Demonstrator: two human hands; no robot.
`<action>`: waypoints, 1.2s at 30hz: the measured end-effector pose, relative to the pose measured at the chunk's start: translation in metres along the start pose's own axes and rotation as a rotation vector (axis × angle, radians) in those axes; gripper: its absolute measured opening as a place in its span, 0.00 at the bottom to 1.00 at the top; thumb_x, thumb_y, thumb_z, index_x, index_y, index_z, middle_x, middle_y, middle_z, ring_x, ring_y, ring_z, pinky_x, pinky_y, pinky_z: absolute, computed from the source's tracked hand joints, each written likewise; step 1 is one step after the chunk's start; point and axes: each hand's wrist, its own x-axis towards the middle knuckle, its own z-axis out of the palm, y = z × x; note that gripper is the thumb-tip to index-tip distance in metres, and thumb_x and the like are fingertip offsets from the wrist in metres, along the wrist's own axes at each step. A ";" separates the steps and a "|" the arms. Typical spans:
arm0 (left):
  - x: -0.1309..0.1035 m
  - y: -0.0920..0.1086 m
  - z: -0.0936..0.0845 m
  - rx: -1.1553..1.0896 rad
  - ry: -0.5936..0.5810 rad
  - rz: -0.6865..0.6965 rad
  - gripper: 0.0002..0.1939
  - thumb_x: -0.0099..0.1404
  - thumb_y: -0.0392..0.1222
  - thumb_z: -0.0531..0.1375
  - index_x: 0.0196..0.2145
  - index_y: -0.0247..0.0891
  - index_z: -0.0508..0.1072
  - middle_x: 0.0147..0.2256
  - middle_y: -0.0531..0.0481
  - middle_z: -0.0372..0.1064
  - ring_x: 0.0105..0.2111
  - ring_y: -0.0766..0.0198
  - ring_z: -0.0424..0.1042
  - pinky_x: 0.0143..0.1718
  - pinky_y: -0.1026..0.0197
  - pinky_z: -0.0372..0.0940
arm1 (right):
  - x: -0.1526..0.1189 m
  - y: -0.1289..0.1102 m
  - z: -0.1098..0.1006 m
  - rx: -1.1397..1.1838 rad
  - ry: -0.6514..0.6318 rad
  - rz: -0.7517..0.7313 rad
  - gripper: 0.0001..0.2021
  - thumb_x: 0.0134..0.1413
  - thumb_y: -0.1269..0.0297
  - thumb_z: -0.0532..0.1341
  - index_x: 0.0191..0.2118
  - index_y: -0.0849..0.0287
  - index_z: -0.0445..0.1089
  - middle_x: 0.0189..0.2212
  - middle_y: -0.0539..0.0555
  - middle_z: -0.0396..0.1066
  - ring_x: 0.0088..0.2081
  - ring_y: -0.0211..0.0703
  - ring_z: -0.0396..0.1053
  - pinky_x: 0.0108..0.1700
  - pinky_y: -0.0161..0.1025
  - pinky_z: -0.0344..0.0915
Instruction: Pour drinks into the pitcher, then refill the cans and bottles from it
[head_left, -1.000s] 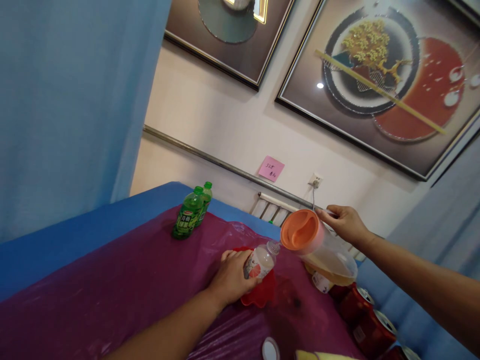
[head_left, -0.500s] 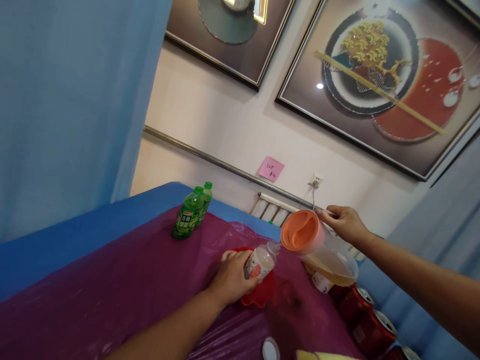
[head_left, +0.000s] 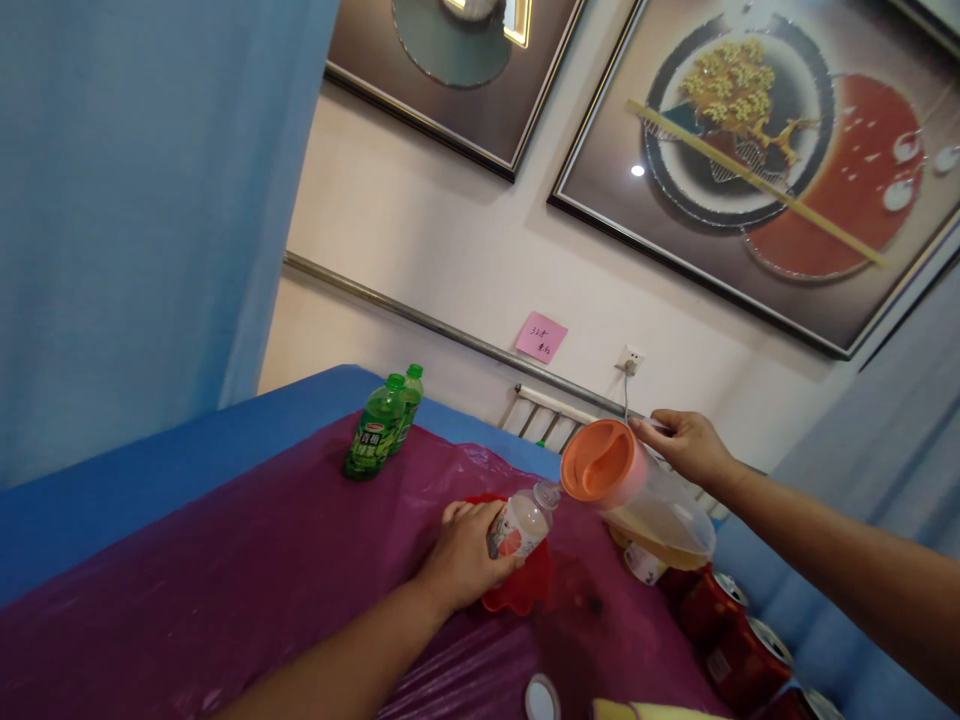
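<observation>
My left hand [head_left: 471, 555] is wrapped round a clear plastic bottle [head_left: 525, 522] with a fruit-patterned label and no cap on its mouth. The bottle leans to the right over a red scalloped dish [head_left: 526, 590]. In my right hand [head_left: 686, 445] is the handle of a translucent pitcher [head_left: 667, 520] with an orange lid [head_left: 598, 462]. That pitcher is tipped to the left, its lid edge right at the bottle's mouth. Pale yellowish liquid lies along the pitcher's lower side. Whether any liquid is flowing cannot be made out.
Two green bottles [head_left: 375, 430] stand at the back left of the purple plastic sheet [head_left: 247, 570]. Several red cans [head_left: 746, 660] line the right edge, beside a labelled container [head_left: 641, 560]. A white cap [head_left: 541, 697] and a yellow cloth-like item [head_left: 645, 711] lie in front.
Almost nothing differs. The view has shifted very slightly; both hands, the bottle and the tipped pitcher keep their positions.
</observation>
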 end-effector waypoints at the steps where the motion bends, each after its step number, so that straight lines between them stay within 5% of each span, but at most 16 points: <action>1: 0.000 0.000 0.000 0.000 0.000 -0.001 0.29 0.50 0.49 0.70 0.50 0.45 0.73 0.48 0.49 0.77 0.51 0.48 0.71 0.59 0.48 0.54 | 0.000 -0.001 0.000 0.003 0.000 0.004 0.28 0.51 0.39 0.60 0.18 0.53 0.47 0.18 0.44 0.43 0.21 0.33 0.45 0.21 0.35 0.42; 36: -0.001 0.000 0.001 -0.012 0.010 -0.001 0.28 0.50 0.49 0.71 0.48 0.45 0.74 0.46 0.49 0.77 0.50 0.50 0.71 0.57 0.49 0.54 | -0.002 -0.001 -0.003 -0.005 -0.008 0.022 0.28 0.51 0.38 0.59 0.19 0.53 0.46 0.18 0.44 0.42 0.22 0.33 0.44 0.22 0.35 0.42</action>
